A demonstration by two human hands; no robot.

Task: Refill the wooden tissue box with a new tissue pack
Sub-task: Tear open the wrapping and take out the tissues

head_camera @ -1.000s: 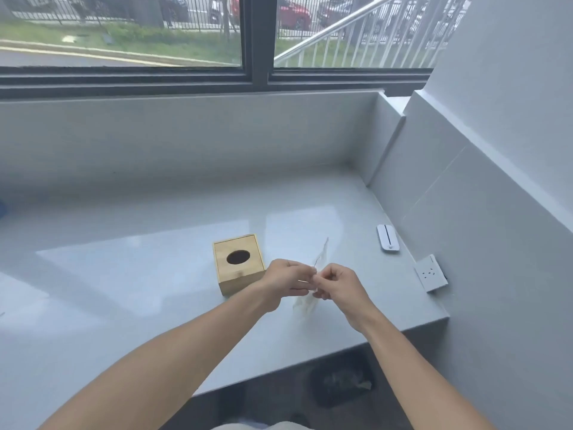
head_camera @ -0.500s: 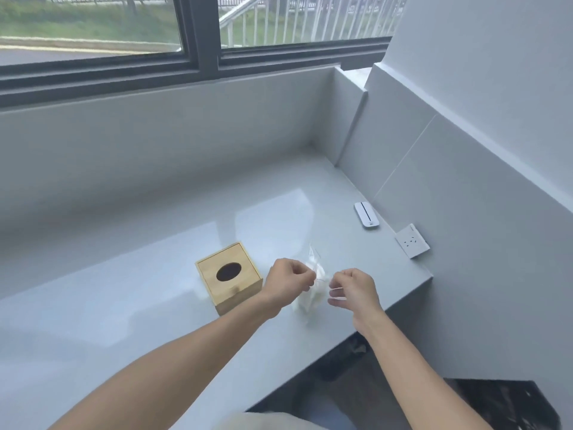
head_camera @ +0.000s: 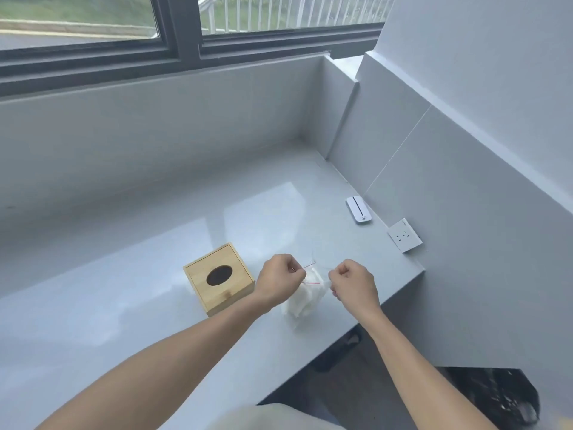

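Observation:
A square wooden tissue box point(head_camera: 218, 278) with a dark oval hole in its lid stands on the grey countertop point(head_camera: 124, 305). Just to its right a white tissue pack point(head_camera: 305, 297) in clear plastic wrap hangs between my two hands, above the counter. My left hand point(head_camera: 280, 282) is closed and pinches the wrap's left side, where a thin red strip shows. My right hand point(head_camera: 352, 285) is closed and pinches the wrap's right side. The pack's top gapes between my fists.
A small white device point(head_camera: 358, 210) lies flat on the counter near the right wall. A white wall socket point(head_camera: 404, 235) sits low on that wall. The counter's front edge point(head_camera: 366, 321) runs diagonally below my right wrist, with dark floor beneath.
My hands have moved apart, pulling the wrap's top wider, and the white tissues show more. The view has tilted further down and right.

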